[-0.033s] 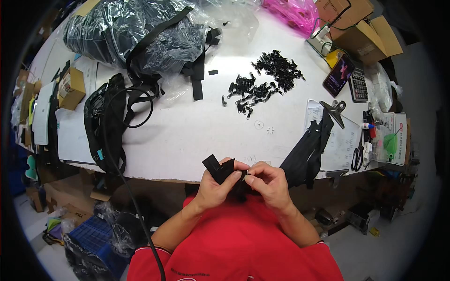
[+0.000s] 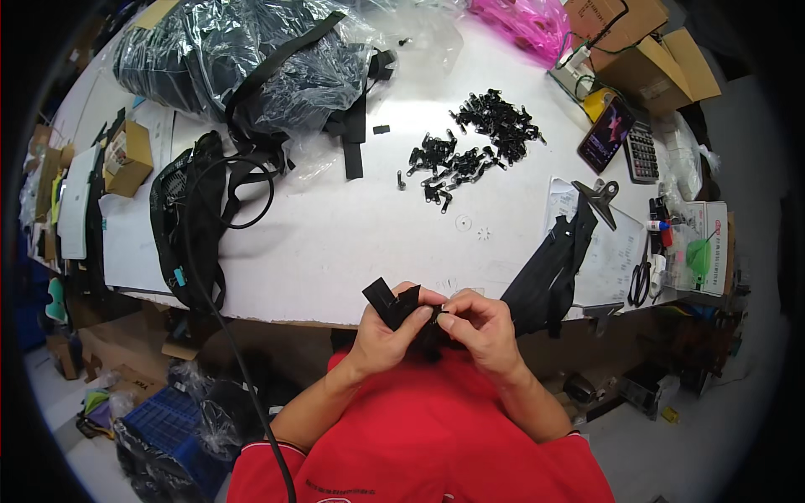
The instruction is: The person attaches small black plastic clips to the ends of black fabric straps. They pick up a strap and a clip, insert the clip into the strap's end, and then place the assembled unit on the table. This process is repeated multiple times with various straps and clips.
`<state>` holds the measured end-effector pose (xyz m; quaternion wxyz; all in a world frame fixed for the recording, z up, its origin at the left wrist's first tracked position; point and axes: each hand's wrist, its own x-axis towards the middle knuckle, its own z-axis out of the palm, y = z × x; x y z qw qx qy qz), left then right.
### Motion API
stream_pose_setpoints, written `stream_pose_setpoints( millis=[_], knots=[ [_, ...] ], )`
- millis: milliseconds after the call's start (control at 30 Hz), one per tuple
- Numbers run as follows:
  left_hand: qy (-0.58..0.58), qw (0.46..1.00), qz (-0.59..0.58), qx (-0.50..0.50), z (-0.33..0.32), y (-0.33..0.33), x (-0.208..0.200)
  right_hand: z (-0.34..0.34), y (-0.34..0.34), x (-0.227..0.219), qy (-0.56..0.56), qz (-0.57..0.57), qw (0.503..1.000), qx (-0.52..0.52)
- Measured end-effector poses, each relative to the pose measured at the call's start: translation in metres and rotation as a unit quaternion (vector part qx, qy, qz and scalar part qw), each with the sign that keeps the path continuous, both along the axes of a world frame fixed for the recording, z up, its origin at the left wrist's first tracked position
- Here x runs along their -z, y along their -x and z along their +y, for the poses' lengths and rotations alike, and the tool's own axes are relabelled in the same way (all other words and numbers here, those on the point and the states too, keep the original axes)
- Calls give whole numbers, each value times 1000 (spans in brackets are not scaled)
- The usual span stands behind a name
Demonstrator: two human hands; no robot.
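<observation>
My left hand (image 2: 384,337) is closed around a folded length of black zipper tape (image 2: 381,295), whose flat ends stick up past the thumb. Close beside it, the thumb and index finger of my right hand (image 2: 486,331) pinch a small dark piece with a metallic glint, which looks like a zipper slider (image 2: 438,312). Fingers cover most of it. Both hands meet at the table's front edge, above my red shirt. Beyond them lies a loose heap of black zipper sliders (image 2: 499,126), with a smaller cluster nearer to me.
More black tapes (image 2: 549,272) hang over the edge at right, by a clipboard (image 2: 616,251). A phone (image 2: 605,136), calculator (image 2: 642,155) and scissors (image 2: 640,281) lie beyond. At left are a plastic-wrapped bundle (image 2: 243,63), a black bag (image 2: 186,218) and a dangling cable (image 2: 239,356).
</observation>
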<state>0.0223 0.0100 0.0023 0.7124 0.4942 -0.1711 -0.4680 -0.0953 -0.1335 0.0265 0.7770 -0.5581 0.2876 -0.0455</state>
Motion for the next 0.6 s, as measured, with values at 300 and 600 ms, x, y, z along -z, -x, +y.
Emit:
stream_pose_setpoints(
  millis=[300, 600],
  knots=[
    [-25, 999, -18, -43, -2, 5, 2, 7, 4, 15, 143, 15, 990, 6],
    [-6, 977, -199, -72, -5, 4, 5, 13, 0, 22, 166, -23, 985, 40]
  ],
)
